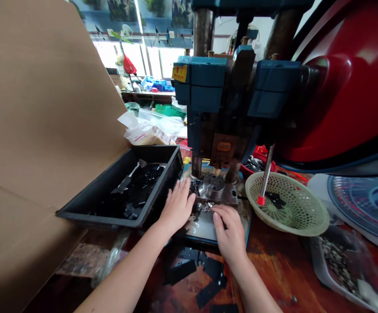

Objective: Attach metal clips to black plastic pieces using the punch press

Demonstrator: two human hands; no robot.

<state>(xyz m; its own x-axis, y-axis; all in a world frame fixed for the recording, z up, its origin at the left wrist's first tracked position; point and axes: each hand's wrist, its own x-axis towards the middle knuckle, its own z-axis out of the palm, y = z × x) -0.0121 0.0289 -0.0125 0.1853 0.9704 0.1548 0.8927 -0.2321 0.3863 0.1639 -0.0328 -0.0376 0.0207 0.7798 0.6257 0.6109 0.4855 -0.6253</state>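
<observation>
My left hand (178, 208) lies flat with its fingers stretched out, at the left side of the round metal die (213, 186) on the press base. My right hand (230, 228) is in front of the die, its fingers bent loosely over the edge of a small heap of shiny metal parts (206, 207). Its thumb stands apart from the fingers, and I see nothing held. A few pale hook-shaped pieces (193, 226) lie on the plate between my hands. Above the die hangs the blue press head (224, 148).
A black bin (139, 222) with dark flat pieces stands left, beside a cardboard sheet (45, 108). Right are a pale green basket (319, 217), a red-tipped lever (266, 178) and a clear tub (319, 261) of small parts. Black pieces (210, 291) lie on the wooden table.
</observation>
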